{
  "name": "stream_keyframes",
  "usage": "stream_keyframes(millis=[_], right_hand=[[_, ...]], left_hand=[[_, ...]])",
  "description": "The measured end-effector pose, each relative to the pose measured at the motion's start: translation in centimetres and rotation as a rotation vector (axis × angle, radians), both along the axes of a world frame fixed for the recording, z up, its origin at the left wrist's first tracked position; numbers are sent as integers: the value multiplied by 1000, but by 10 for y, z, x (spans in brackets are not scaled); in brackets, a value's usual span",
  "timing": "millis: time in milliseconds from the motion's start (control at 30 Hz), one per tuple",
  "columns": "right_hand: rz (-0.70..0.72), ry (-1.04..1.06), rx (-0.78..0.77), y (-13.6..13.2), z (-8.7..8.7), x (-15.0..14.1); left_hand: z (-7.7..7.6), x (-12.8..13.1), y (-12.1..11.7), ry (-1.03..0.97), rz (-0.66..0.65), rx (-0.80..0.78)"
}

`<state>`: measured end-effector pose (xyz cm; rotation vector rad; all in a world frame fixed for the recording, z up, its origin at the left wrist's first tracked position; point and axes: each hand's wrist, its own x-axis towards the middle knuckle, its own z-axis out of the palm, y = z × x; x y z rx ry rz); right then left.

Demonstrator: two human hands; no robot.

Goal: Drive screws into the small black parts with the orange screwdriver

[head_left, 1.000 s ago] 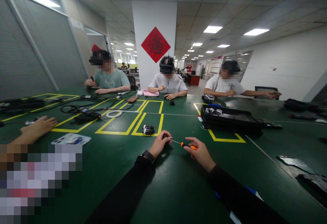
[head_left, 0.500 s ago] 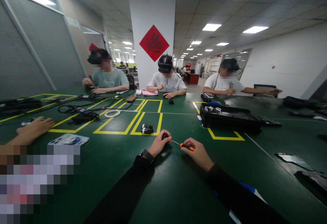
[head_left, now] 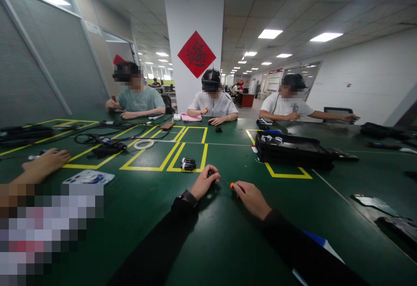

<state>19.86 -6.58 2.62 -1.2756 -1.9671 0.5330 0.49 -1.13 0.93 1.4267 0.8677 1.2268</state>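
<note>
My left hand is closed around a small black part, mostly covered by the fingers, so its kind does not show. A screwdriver with an orange-ended handle is gripped in my right hand. Its thin shaft points left to the black part; whether the tip touches it I cannot tell. Just beyond my left hand, black cylindrical pieces with white bands lie inside a yellow taped outline on the green table.
A black tray holding small white pieces stands at right. Cables and a white cable coil lie at left. A co-worker's arm rests near a phone case. Three people sit across the table. Flat dark devices lie far right.
My right hand has turned around the screwdriver, and its fingers now cover most of the handle. My left hand holds the black part in nearly the same spot.
</note>
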Motion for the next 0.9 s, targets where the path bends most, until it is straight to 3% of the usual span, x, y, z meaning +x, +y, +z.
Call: stream_keyframes(millis=[233, 400, 567, 667, 900], right_hand=[[36, 211, -74, 3, 0, 3], [30, 132, -72, 1, 4, 2], [8, 193, 62, 2, 4, 3], [51, 274, 50, 1, 3, 3], [52, 179, 35, 0, 4, 1]], left_hand=[[-3, -1, 2, -23, 2, 18], [-3, 0, 2, -55, 7, -23], [-2, -2, 3, -94, -32, -56], [-2, -3, 3, -99, -60, -67], [-4, -3, 5, -88, -68, -49]])
